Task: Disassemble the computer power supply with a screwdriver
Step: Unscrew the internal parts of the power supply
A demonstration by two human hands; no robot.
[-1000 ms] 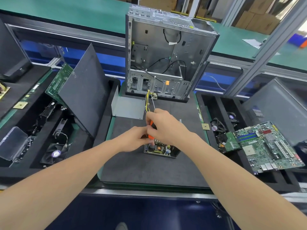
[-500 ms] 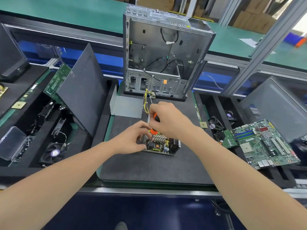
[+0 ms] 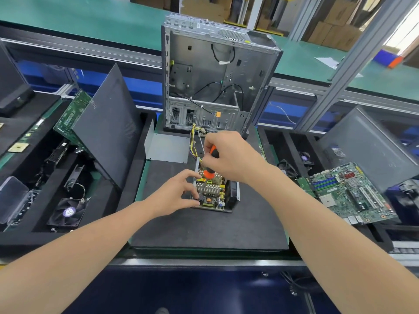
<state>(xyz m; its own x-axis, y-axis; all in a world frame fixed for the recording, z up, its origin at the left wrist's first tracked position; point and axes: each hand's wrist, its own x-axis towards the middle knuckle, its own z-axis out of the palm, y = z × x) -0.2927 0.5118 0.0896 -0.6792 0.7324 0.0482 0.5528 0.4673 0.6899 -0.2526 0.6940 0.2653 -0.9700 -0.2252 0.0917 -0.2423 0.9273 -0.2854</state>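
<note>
The power supply is seen lying flat near the middle of the dark mat, in front of the upright, gutted case. Its lid is off, so the board, heat sink fins and coils are exposed inside the shallow metal tray. A bent grey cover is lying just behind and to the left, and a bundle of yellow wires is trailed from the supply toward the case.

The screwdriver is gripped in the right hand, the fingers being wrapped round its orange and black handle, with the shaft pointed down into the left rear part of the supply. Where the tip lands cannot be told. The left wall of the tray is pinched by the left hand, thumb near the front corner and fingertips curled over the rim.

The supply is judged to be stiff and fairly weighty for its bulk, yet liable to slide on the mat under a turning load, so it is best braced at the tray's walls, as is being done. The board is judged fragile: the coils, capacitors and thin fins should not be pressed or levered against. The sheet-metal edges may be sharp. The wires are soft and can snag when the board is lifted.
</note>
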